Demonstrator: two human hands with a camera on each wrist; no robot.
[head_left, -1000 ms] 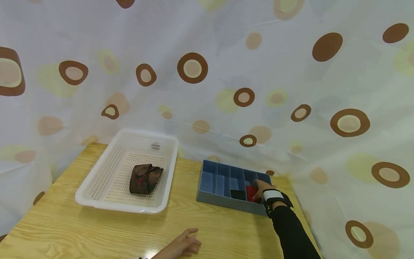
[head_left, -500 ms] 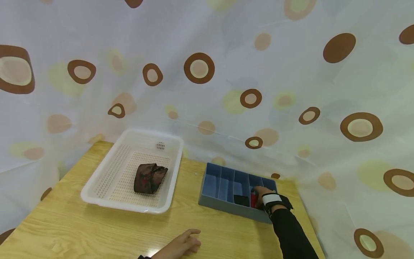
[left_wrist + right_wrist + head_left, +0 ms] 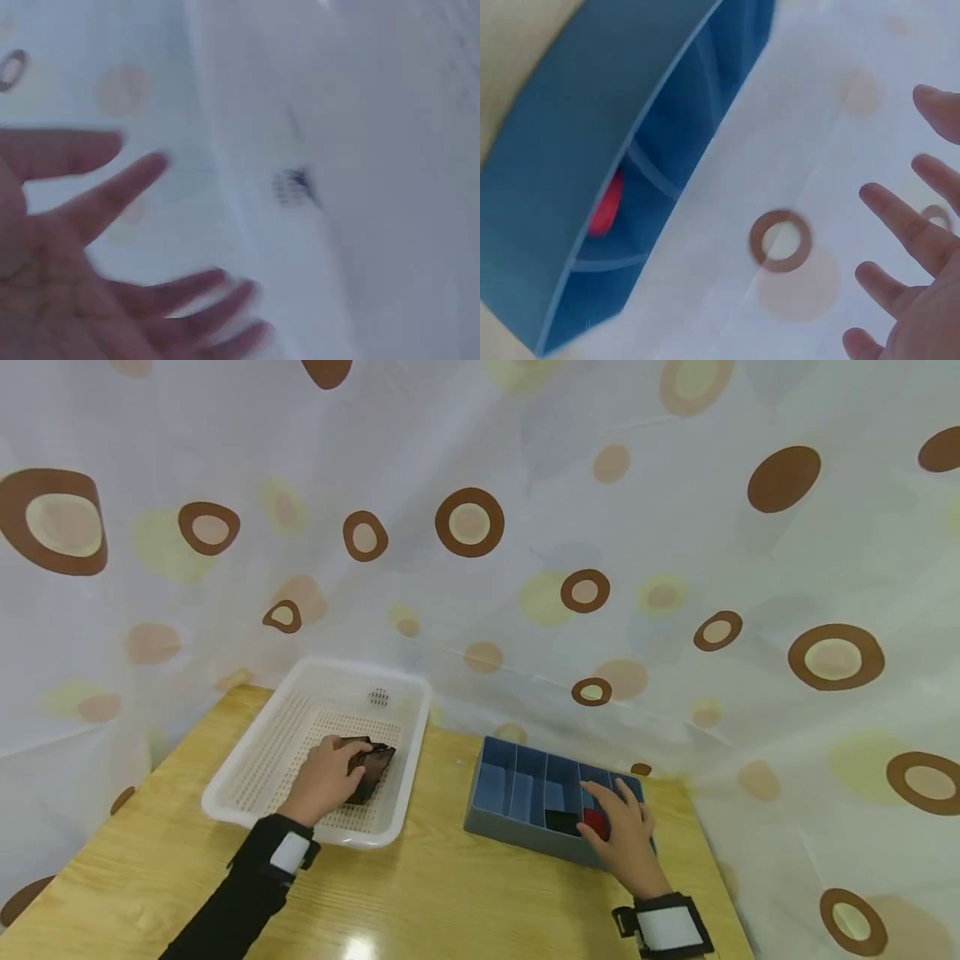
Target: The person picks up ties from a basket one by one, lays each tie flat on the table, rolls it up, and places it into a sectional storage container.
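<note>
In the head view my left hand (image 3: 324,778) reaches into the white basket (image 3: 348,683), over a folded dark brown bundle (image 3: 377,766), partly hidden by the fingers. The left wrist view is blurred; it shows this hand (image 3: 71,292) with spread fingers and nothing between them. My right hand (image 3: 628,837) is just above the near right part of the blue compartment box (image 3: 517,832), fingers parted and holding nothing. A red item (image 3: 595,822) lies in a compartment beside that hand, with a black item (image 3: 561,822) one compartment to its left. Their exact kinds cannot be told.
Basket and box stand apart on a wooden table (image 3: 435,893). Behind them hangs a white curtain (image 3: 517,460) with brown rings and dots, which also runs along the table's right side. The box has low dividers between its compartments.
My left hand has moved from the table's front up and left into the basket, over the bundle. My right hand has drawn back from the red item, which stays in the box.
</note>
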